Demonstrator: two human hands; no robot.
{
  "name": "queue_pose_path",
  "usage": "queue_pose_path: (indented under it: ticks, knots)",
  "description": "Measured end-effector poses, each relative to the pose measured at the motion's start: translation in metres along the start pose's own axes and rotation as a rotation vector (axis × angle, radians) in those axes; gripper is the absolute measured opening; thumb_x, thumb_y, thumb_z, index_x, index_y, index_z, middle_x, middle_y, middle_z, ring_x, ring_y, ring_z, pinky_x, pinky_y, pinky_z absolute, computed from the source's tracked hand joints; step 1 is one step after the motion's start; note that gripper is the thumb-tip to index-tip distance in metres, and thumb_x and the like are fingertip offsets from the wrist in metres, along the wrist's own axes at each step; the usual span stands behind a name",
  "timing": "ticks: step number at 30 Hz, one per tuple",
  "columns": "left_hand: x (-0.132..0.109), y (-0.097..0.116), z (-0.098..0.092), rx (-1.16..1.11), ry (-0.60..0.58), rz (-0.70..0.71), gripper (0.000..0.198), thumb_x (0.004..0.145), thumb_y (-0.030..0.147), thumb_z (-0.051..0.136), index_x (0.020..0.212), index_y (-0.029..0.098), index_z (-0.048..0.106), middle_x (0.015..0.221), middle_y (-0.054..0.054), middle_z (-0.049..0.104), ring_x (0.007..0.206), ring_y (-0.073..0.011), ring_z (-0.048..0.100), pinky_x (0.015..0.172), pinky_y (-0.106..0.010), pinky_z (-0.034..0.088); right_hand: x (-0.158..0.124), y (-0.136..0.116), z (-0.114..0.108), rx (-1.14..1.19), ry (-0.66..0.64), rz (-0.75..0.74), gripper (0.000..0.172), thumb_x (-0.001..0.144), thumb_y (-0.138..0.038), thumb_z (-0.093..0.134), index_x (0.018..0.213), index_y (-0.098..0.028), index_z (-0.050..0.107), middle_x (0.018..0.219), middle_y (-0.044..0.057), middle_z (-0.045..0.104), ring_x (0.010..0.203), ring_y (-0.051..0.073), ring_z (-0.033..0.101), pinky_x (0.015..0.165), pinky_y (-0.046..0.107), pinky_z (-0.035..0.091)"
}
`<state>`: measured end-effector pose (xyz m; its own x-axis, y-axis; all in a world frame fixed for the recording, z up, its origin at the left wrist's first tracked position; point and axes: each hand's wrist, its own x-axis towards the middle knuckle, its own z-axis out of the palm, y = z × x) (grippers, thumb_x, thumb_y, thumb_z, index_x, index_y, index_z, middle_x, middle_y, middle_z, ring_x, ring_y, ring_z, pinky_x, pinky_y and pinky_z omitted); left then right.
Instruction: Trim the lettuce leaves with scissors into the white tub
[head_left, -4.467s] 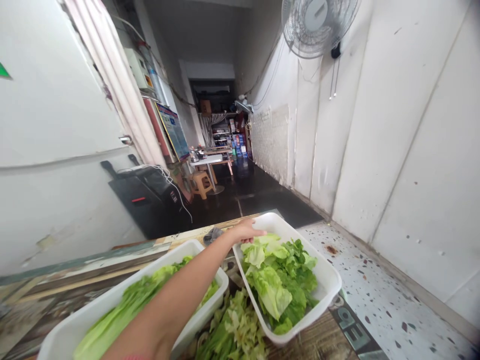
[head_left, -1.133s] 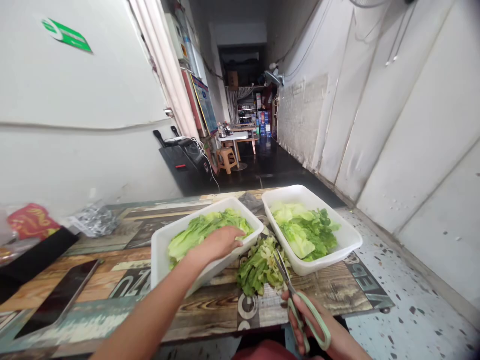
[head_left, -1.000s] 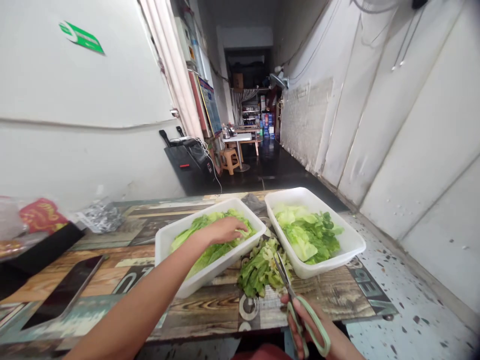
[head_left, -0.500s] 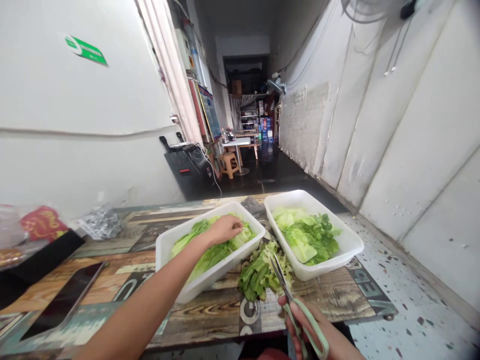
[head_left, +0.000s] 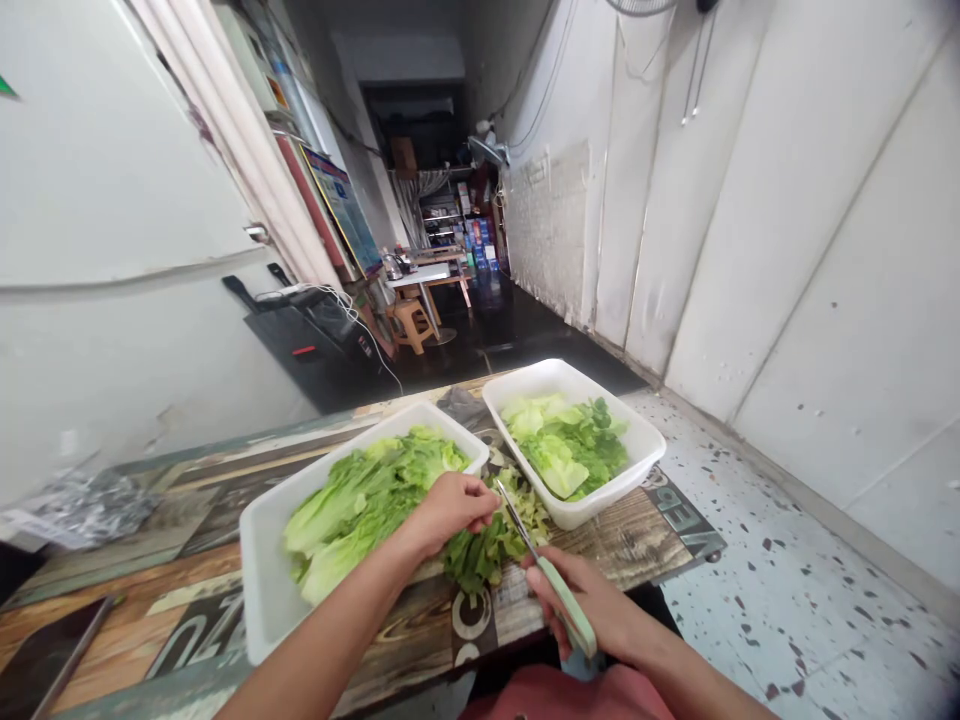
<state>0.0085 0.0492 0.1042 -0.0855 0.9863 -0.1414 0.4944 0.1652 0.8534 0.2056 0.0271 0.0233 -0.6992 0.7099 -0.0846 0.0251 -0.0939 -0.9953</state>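
Note:
My right hand (head_left: 589,600) is wrapped round a pair of scissors (head_left: 559,588) with pale green handles. The narrow metal blades point up and left and look closed together. My left hand (head_left: 459,505) is closed in a pinch close to the scissor tips; anything between its fingers is too small to make out. Below both hands, a pile of loose lettuce leaves (head_left: 472,560) lies on the table. The left white plastic tub (head_left: 259,600) holds long green lettuce (head_left: 360,500), partly behind my left forearm. Another white tub (head_left: 645,455), to the right, holds paler leaves (head_left: 559,450).
The tubs stand on a wood-patterned table (head_left: 405,640). A phone (head_left: 49,650) lies at its left front, with crumpled silvery plastic (head_left: 90,505) behind. Beyond the table are a black wheeled speaker-like case (head_left: 300,345), a brown stool (head_left: 411,325) and a white wall (head_left: 787,250).
My left hand has come out of the left tub, rightward and toward me, to the scissor tips. The scissor blades have closed. The whole view has turned to the right.

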Motion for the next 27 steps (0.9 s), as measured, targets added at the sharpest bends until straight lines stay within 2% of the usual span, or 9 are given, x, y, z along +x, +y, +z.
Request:
queue_pose_path:
  ticks: [5, 8, 11, 13, 16, 18, 21, 24, 27]
  knots:
    - [0.006, -0.003, -0.002, 0.023, 0.012, -0.014, 0.021, 0.058, 0.036, 0.067, 0.052, 0.017, 0.061, 0.048, 0.0, 0.058, 0.044, -0.0113, 0.046, 0.047, -0.024, 0.034, 0.006, 0.01, -0.003, 0.093, 0.054, 0.023, 0.055, 0.073, -0.072, 0.061, 0.078, -0.02, 0.047, 0.05, -0.01, 0.047, 0.032, 0.006, 0.041, 0.028, 0.018, 0.038]
    - [0.014, 0.002, 0.002, 0.092, 0.1, 0.139, 0.024, 0.063, 0.037, 0.066, 0.071, 0.014, 0.071, 0.055, -0.001, 0.063, 0.051, -0.0152, 0.055, 0.053, -0.026, 0.04, 0.006, 0.014, -0.003, 0.213, 0.114, 0.024, 0.057, 0.07, -0.073, 0.064, 0.079, -0.019, 0.047, 0.054, -0.009, 0.05, 0.035, 0.006, 0.044, 0.031, 0.018, 0.04]
    - [0.026, 0.018, 0.009, 0.127, 0.15, 0.357, 0.037, 0.071, 0.03, 0.062, 0.102, 0.012, 0.073, 0.09, -0.009, 0.074, 0.079, -0.0222, 0.067, 0.071, -0.03, 0.051, 0.003, 0.016, -0.001, 0.357, 0.081, 0.029, 0.061, 0.07, -0.074, 0.064, 0.092, -0.019, 0.05, 0.062, -0.008, 0.054, 0.042, 0.007, 0.051, 0.04, 0.02, 0.047]
    - [0.037, 0.03, 0.006, 0.165, 0.095, 0.491, 0.053, 0.075, 0.02, 0.057, 0.126, 0.011, 0.062, 0.121, -0.013, 0.068, 0.104, -0.0243, 0.065, 0.088, -0.033, 0.051, 0.0, 0.018, 0.0, 0.411, 0.043, 0.05, 0.065, 0.069, -0.075, 0.064, 0.099, -0.018, 0.05, 0.063, -0.007, 0.056, 0.044, 0.008, 0.053, 0.044, 0.022, 0.049]
    - [0.056, 0.038, -0.024, 0.418, 0.176, 0.616, 0.06, 0.077, 0.011, 0.05, 0.137, 0.015, 0.053, 0.139, -0.01, 0.057, 0.123, -0.0237, 0.056, 0.106, -0.036, 0.041, -0.002, 0.024, 0.0, 0.427, 0.022, 0.07, 0.068, 0.068, -0.074, 0.066, 0.104, -0.017, 0.051, 0.063, -0.006, 0.056, 0.043, 0.009, 0.052, 0.044, 0.023, 0.049]
    - [0.067, 0.029, -0.054, 0.686, 0.3, 0.567, 0.049, 0.078, 0.01, 0.049, 0.125, 0.016, 0.064, 0.135, -0.008, 0.06, 0.126, -0.026, 0.053, 0.112, -0.038, 0.035, -0.003, 0.029, -0.001, 0.435, 0.019, 0.083, 0.067, 0.068, -0.073, 0.067, 0.104, -0.018, 0.051, 0.064, -0.006, 0.057, 0.043, 0.009, 0.052, 0.043, 0.023, 0.049]
    - [0.076, 0.001, -0.09, 1.003, 0.136, 0.391, 0.047, 0.074, 0.004, 0.049, 0.116, 0.013, 0.07, 0.125, -0.012, 0.066, 0.121, -0.0297, 0.056, 0.108, -0.039, 0.038, -0.001, 0.037, -0.002, 0.453, 0.012, 0.092, 0.062, 0.073, -0.071, 0.065, 0.104, -0.018, 0.052, 0.064, -0.005, 0.057, 0.043, 0.009, 0.052, 0.043, 0.023, 0.048]
    - [0.078, -0.027, -0.099, 1.096, -0.029, 0.383, 0.054, 0.07, -0.002, 0.048, 0.115, 0.015, 0.071, 0.126, -0.013, 0.064, 0.122, -0.0287, 0.054, 0.107, -0.037, 0.039, 0.002, 0.043, -0.001, 0.462, 0.009, 0.089, 0.059, 0.078, -0.068, 0.062, 0.107, -0.018, 0.053, 0.064, -0.005, 0.057, 0.043, 0.009, 0.053, 0.042, 0.021, 0.046]
    - [0.08, -0.043, -0.097, 1.096, -0.026, 0.447, 0.051, 0.072, 0.002, 0.053, 0.117, 0.019, 0.07, 0.129, -0.012, 0.061, 0.125, -0.0288, 0.05, 0.109, -0.039, 0.036, 0.004, 0.044, 0.0, 0.469, 0.021, 0.101, 0.057, 0.08, -0.066, 0.061, 0.11, -0.018, 0.053, 0.063, -0.005, 0.058, 0.043, 0.009, 0.053, 0.043, 0.02, 0.045]
